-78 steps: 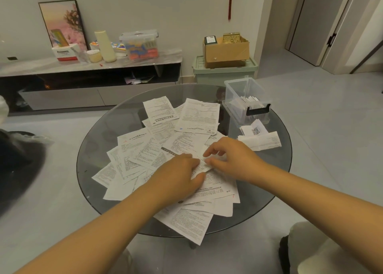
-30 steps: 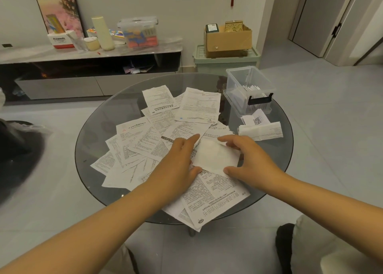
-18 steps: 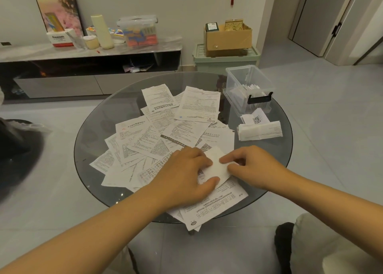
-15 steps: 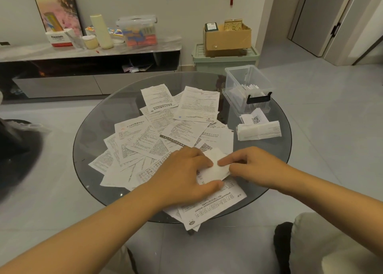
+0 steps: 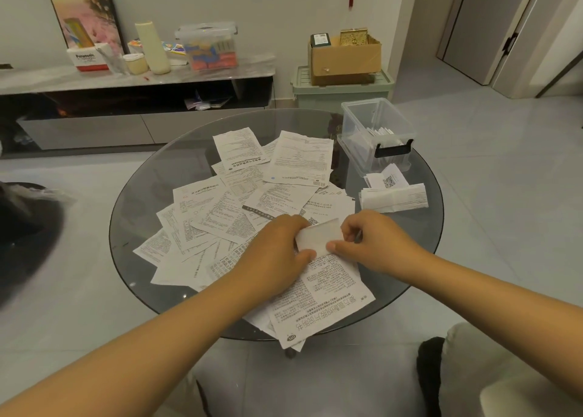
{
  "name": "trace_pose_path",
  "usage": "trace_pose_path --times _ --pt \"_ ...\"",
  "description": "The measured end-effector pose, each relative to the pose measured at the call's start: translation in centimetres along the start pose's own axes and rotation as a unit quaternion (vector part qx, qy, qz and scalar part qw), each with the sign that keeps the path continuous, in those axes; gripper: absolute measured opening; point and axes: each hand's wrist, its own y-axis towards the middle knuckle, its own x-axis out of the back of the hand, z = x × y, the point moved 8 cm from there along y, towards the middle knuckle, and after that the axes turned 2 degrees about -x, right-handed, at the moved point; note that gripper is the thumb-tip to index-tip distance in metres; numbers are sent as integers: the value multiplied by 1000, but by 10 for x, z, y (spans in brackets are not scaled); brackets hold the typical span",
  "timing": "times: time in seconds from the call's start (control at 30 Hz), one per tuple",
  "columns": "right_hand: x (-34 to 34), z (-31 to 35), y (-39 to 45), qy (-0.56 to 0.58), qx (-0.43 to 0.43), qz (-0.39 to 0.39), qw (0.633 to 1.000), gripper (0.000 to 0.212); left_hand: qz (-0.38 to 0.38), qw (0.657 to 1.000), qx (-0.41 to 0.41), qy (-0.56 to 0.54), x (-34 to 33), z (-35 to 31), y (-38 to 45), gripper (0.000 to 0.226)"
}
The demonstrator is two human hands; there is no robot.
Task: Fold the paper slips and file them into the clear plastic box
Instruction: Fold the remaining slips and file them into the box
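Observation:
A folded white paper slip sits between my two hands near the front of the round glass table. My left hand pinches its left edge. My right hand pinches its right side with thumb and curled fingers. Several unfolded printed paper slips lie spread over the table, one large sheet right under my hands. The clear plastic box with a black clasp stands at the table's far right with folded slips inside.
A small stack of folded slips lies in front of the box. Behind the table are a low TV cabinet with containers on it, a green bin and a cardboard box. A black chair is at left.
The slip has gone from a wide flat sheet to a smaller folded piece. Both hands have drawn closer together and now pinch it at its two sides.

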Motion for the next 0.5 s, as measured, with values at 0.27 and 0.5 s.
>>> trace_pose_path --times 0.27,0.5 --pt "-7 0 9 -2 -28 30 999 43 32 998 47 12 -3 7 10 50" --pt "-4 1 9 -3 -8 51 999 42 17 998 53 13 2 5 12 47"
